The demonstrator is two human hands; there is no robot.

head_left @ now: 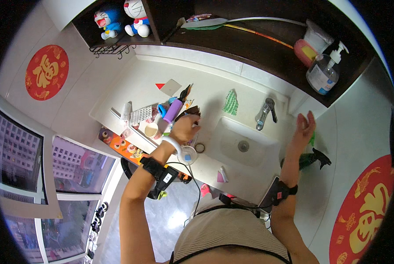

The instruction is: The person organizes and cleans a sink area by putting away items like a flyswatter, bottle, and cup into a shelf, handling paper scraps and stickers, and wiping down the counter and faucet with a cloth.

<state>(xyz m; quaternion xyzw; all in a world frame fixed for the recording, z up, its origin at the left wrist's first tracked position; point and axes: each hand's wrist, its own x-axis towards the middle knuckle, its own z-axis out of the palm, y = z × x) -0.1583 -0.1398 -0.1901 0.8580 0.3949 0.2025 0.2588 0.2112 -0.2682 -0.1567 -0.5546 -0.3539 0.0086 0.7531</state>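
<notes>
My left hand, its fingers curled, is over a cluster of small items on the left of the counter. Just beyond it is a dark brown item; whether the fingers hold anything is hidden. Around that hand are a purple bottle, a paper cup, a white plastic basket, a clear round container and a roll of tape. My right hand is raised to the right of the faucet, fingers apart and nothing visible in it. Below its wrist is a dark green spray bottle.
A white sink is set into the counter. Behind it lies a green textured cloth. A small tube lies near the front edge. Overhead, a dark shelf carries a pump bottle and plush toys.
</notes>
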